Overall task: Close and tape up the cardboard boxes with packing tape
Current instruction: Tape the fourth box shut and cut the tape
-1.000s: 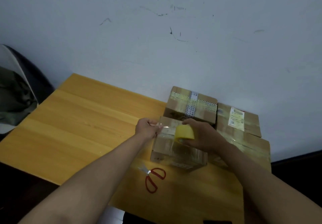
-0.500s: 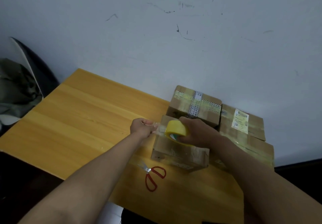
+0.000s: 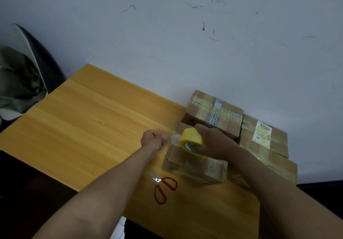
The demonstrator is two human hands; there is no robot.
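Note:
A small closed cardboard box [image 3: 194, 166] sits on the yellow wooden table [image 3: 83, 120], with clear tape over its top. My right hand [image 3: 213, 142] grips a yellow roll of packing tape [image 3: 191, 138] held on top of this box, fingers through the core. My left hand [image 3: 154, 140] is just left of the box and pinches the free end of the clear tape strip [image 3: 171, 136], which stretches from the roll over the box's left edge.
Red-handled scissors [image 3: 164, 187] lie on the table in front of the box. A taped box [image 3: 213, 112] stands behind it against the wall, and two more taped boxes [image 3: 263, 138] are stacked at the right. A dark chair with a cloth [image 3: 24, 75] stands at the far left.
My left hand has drawn the tape end further left, past the box's left edge. My right hand has shifted the roll left along the box top and tilted it.

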